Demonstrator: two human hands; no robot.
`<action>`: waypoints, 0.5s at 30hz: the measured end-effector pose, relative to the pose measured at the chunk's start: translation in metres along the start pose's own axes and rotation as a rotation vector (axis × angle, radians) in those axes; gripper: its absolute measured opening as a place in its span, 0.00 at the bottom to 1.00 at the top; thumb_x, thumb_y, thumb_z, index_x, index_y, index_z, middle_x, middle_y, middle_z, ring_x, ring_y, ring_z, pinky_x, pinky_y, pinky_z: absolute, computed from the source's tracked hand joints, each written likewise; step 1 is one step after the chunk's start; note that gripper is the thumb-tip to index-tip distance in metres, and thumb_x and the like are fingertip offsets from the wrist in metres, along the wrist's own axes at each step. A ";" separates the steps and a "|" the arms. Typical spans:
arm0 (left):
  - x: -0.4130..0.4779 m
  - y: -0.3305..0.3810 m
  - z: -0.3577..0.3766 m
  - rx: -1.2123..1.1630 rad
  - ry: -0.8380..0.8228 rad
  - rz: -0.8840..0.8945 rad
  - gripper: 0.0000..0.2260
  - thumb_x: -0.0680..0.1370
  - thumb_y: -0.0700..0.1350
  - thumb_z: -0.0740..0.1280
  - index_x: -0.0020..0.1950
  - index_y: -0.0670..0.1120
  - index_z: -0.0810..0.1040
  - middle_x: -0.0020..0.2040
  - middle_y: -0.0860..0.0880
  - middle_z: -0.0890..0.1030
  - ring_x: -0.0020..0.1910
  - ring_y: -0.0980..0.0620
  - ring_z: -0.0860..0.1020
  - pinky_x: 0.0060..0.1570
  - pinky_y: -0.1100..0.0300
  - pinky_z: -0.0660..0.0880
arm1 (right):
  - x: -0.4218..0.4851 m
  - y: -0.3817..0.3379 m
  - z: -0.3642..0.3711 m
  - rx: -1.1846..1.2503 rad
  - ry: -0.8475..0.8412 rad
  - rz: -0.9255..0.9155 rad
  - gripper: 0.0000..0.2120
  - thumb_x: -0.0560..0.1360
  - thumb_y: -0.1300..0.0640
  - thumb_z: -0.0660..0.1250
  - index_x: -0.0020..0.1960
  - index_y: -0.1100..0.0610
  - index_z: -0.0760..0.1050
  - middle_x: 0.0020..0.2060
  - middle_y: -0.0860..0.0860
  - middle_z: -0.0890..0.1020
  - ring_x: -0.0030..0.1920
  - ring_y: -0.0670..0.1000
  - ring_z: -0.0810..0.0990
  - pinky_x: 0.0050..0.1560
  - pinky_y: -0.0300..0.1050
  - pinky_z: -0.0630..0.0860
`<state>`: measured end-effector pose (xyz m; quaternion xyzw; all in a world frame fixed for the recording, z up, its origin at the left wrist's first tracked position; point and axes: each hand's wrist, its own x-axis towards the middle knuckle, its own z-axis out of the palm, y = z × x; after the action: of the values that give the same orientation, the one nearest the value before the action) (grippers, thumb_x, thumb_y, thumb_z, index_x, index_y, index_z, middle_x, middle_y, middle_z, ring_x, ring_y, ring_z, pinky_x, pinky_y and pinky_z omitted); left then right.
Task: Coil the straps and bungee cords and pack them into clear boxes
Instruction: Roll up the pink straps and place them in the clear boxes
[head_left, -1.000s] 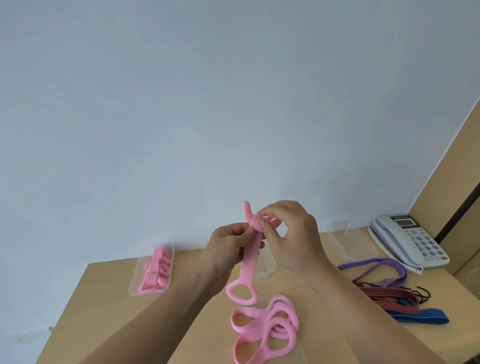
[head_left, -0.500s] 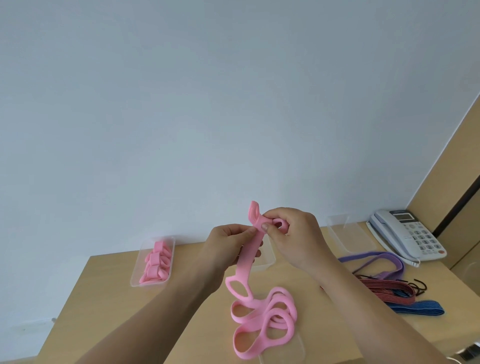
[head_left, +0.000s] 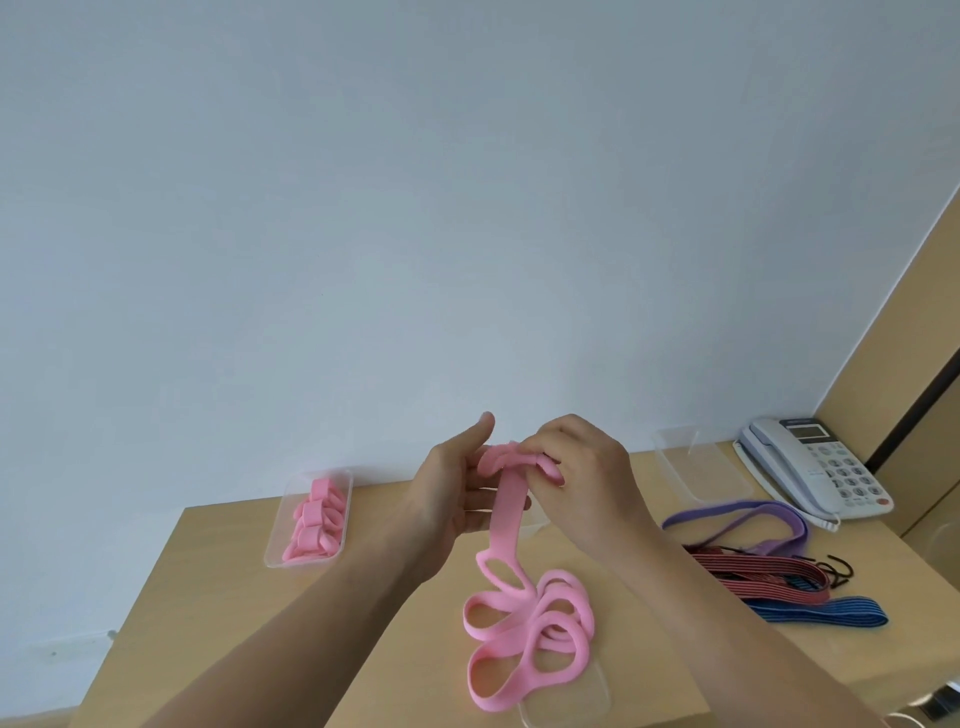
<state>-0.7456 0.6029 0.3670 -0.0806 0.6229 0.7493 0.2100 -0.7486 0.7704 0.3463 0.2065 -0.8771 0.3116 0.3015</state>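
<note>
While right hand (head_left: 584, 480) pinches the pink strap (head_left: 506, 519), straight-fingered left hand (head_left: 444, 501) touches it.

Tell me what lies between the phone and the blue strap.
Head view: the purple strap and red cords lie between them.
</note>
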 end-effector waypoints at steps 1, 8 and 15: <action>0.000 -0.001 0.000 0.016 -0.012 0.019 0.23 0.81 0.59 0.64 0.57 0.39 0.85 0.50 0.40 0.87 0.47 0.41 0.85 0.51 0.50 0.79 | 0.000 0.000 0.000 -0.006 -0.002 -0.015 0.11 0.69 0.65 0.76 0.46 0.51 0.85 0.39 0.45 0.77 0.38 0.44 0.76 0.39 0.35 0.72; -0.002 -0.003 -0.003 0.125 -0.059 0.151 0.11 0.82 0.44 0.67 0.56 0.40 0.86 0.49 0.43 0.85 0.47 0.46 0.83 0.53 0.51 0.78 | -0.001 -0.002 -0.003 0.062 -0.010 0.002 0.08 0.71 0.60 0.73 0.49 0.50 0.85 0.45 0.46 0.77 0.44 0.46 0.78 0.44 0.39 0.75; -0.001 -0.001 0.000 0.138 0.006 0.220 0.11 0.80 0.39 0.65 0.56 0.44 0.86 0.50 0.41 0.86 0.51 0.40 0.85 0.56 0.47 0.81 | 0.007 -0.006 -0.017 0.340 -0.089 0.440 0.09 0.75 0.62 0.70 0.52 0.52 0.82 0.43 0.43 0.84 0.44 0.42 0.82 0.46 0.39 0.79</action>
<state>-0.7444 0.6027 0.3662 0.0005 0.6787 0.7229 0.1296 -0.7441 0.7759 0.3642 0.0720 -0.8482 0.5031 0.1489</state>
